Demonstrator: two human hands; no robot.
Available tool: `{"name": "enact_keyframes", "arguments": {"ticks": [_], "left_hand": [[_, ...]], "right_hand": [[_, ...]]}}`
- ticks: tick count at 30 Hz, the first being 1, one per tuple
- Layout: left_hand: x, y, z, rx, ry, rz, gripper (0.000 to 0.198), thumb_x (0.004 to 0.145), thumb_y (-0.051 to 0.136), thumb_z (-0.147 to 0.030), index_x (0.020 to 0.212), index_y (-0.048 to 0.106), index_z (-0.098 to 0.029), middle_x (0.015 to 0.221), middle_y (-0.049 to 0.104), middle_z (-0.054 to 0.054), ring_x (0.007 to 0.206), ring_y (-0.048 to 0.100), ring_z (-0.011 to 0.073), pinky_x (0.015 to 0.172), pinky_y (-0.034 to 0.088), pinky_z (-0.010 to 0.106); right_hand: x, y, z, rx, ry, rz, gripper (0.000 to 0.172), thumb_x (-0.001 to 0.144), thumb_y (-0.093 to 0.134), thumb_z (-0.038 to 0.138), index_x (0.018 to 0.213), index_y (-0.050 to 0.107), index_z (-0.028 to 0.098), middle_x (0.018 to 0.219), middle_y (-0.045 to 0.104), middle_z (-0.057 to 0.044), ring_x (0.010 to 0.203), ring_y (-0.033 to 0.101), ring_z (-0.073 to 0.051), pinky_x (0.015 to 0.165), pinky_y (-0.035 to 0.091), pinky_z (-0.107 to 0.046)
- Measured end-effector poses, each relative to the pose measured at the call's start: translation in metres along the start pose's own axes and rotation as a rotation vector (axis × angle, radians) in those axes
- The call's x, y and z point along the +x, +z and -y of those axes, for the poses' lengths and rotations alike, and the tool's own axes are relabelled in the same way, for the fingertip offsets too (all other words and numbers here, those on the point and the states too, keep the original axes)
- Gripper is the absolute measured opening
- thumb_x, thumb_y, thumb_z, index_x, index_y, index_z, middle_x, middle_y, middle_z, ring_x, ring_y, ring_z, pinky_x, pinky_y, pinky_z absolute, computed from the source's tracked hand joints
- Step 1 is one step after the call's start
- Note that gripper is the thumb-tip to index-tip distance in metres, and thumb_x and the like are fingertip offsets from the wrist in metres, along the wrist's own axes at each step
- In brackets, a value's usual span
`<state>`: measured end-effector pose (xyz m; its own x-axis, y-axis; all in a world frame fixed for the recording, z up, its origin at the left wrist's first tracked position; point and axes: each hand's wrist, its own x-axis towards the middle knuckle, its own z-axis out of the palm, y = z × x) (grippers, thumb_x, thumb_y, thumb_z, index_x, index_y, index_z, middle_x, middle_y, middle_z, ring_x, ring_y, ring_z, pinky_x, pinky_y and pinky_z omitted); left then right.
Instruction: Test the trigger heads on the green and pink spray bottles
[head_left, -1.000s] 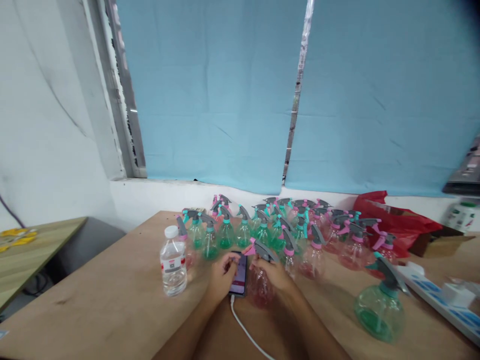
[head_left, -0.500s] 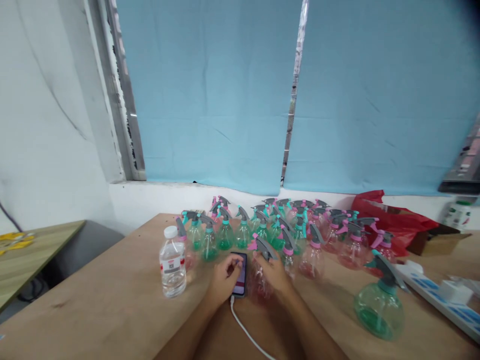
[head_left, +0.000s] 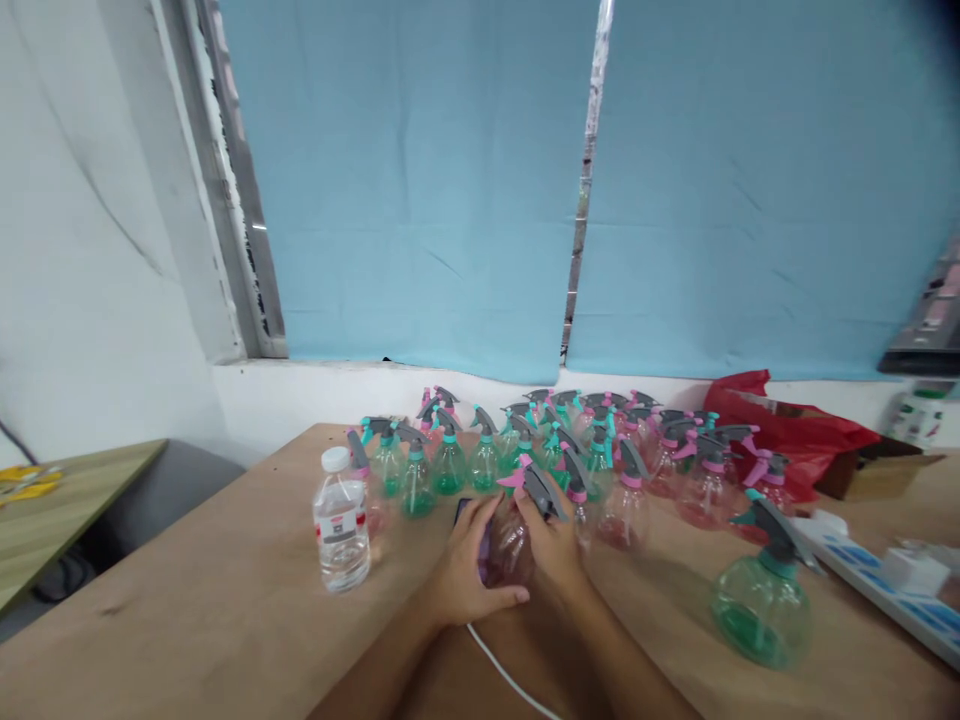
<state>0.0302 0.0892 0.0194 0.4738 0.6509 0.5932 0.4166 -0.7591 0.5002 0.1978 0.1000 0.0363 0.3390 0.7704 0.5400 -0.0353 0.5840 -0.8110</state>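
Pink spray bottle between the hands, axis roughly upright. Right hand, nearer the spray head, holds its upper right side; left hand curves widely around the left flank (whether it presses, cannot tell).

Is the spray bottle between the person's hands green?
No, the spray bottle between the left hand and right hand is tinted pink, not green.
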Motion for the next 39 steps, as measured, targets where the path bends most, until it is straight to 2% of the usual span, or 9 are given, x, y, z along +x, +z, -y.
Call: {"name": "enact_keyframes", "arguments": {"ticks": [2, 6, 10, 13, 17, 19, 25, 32, 39], "left_hand": [[0.001, 0.003, 0.0, 0.06, 0.012, -0.015, 0.117, 0.068, 0.09, -0.049, 0.162, 0.025, -0.025, 0.156, 0.042, 0.018, 0.144, 0.044, 0.0383, 0.118, 0.041, 0.057], [0.006, 0.002, 0.003, 0.165, 0.056, -0.071, 0.095, 0.07, 0.085, -0.034, 0.153, 0.041, -0.025, 0.142, 0.057, 0.015, 0.133, 0.054, 0.037, 0.114, 0.047, 0.055], [0.011, -0.01, 0.017, 0.198, -0.052, -0.256, 0.078, 0.078, 0.078, -0.034, 0.148, 0.044, -0.025, 0.14, 0.057, 0.014, 0.131, 0.057, 0.034, 0.111, 0.048, 0.052], [0.011, -0.019, 0.035, 0.213, -0.234, -0.438, 0.073, 0.086, 0.073, -0.04, 0.149, 0.04, -0.023, 0.143, 0.055, 0.016, 0.134, 0.055, 0.0337, 0.112, 0.045, 0.053], [0.01, -0.026, 0.051, 0.251, -0.419, -0.578, 0.078, 0.081, 0.077, -0.043, 0.145, 0.039, -0.019, 0.135, 0.056, 0.017, 0.13, 0.055, 0.0367, 0.108, 0.046, 0.058], [0.01, -0.026, 0.052, 0.299, -0.455, -0.621, 0.078, 0.079, 0.079, -0.041, 0.142, 0.04, -0.017, 0.133, 0.055, 0.017, 0.13, 0.054, 0.0376, 0.108, 0.045, 0.059], [0.011, -0.027, 0.042, 0.519, -0.524, -0.642, 0.07, 0.077, 0.079, -0.036, 0.134, 0.043, -0.015, 0.127, 0.055, 0.017, 0.126, 0.052, 0.0399, 0.108, 0.041, 0.059], [0.009, -0.019, 0.05, 0.589, -0.628, -0.679, 0.076, 0.078, 0.077, -0.038, 0.138, 0.037, -0.014, 0.132, 0.049, 0.02, 0.128, 0.047, 0.041, 0.104, 0.041, 0.059], [0.005, -0.013, 0.057, 0.643, -0.612, -0.742, 0.06, 0.076, 0.076, -0.036, 0.12, 0.041, -0.014, 0.12, 0.046, 0.017, 0.122, 0.048, 0.0403, 0.101, 0.042, 0.059]], "right_hand": [[-0.002, 0.003, 0.0, -0.006, -0.024, 0.029, 0.032, 0.092, 0.068, 0.045, 0.112, 0.073, 0.021, 0.098, 0.076, -0.005, 0.087, 0.07, -0.021, 0.081, 0.058, -0.032], [-0.003, 0.002, 0.002, -0.126, -0.077, 0.232, 0.037, 0.092, 0.068, 0.043, 0.123, 0.068, 0.022, 0.106, 0.076, -0.007, 0.094, 0.072, -0.023, 0.085, 0.059, -0.034], [-0.003, -0.009, 0.012, -0.331, -0.279, 0.311, 0.049, 0.093, 0.067, 0.034, 0.14, 0.056, 0.025, 0.131, 0.068, -0.011, 0.116, 0.067, -0.028, 0.102, 0.053, -0.045], [0.001, -0.021, 0.022, -0.433, -0.558, 0.139, 0.041, 0.094, 0.06, 0.024, 0.135, 0.059, 0.026, 0.129, 0.066, -0.012, 0.122, 0.062, -0.03, 0.106, 0.049, -0.053], [0.017, -0.044, 0.026, -0.523, -0.748, -0.283, 0.031, 0.092, 0.061, 0.02, 0.123, 0.063, 0.022, 0.115, 0.063, -0.013, 0.113, 0.061, -0.03, 0.1, 0.049, -0.056], [0.026, -0.056, 0.023, -0.552, -0.751, -0.378, 0.026, 0.092, 0.06, 0.023, 0.117, 0.063, 0.02, 0.111, 0.063, -0.012, 0.108, 0.061, -0.03, 0.098, 0.049, -0.055], [0.043, -0.078, 0.006, -0.594, -0.658, -0.428, 0.03, 0.094, 0.06, 0.03, 0.121, 0.061, 0.017, 0.113, 0.062, -0.014, 0.111, 0.058, -0.031, 0.098, 0.046, -0.054], [0.046, -0.078, -0.011, -0.561, -0.507, -0.441, 0.046, 0.089, 0.067, 0.046, 0.123, 0.059, 0.016, 0.112, 0.062, -0.014, 0.102, 0.058, -0.029, 0.092, 0.046, -0.047], [0.043, -0.072, -0.022, -0.469, -0.327, -0.419, 0.049, 0.088, 0.069, 0.049, 0.123, 0.059, 0.017, 0.103, 0.063, -0.009, 0.093, 0.058, -0.024, 0.086, 0.046, -0.04]]}}
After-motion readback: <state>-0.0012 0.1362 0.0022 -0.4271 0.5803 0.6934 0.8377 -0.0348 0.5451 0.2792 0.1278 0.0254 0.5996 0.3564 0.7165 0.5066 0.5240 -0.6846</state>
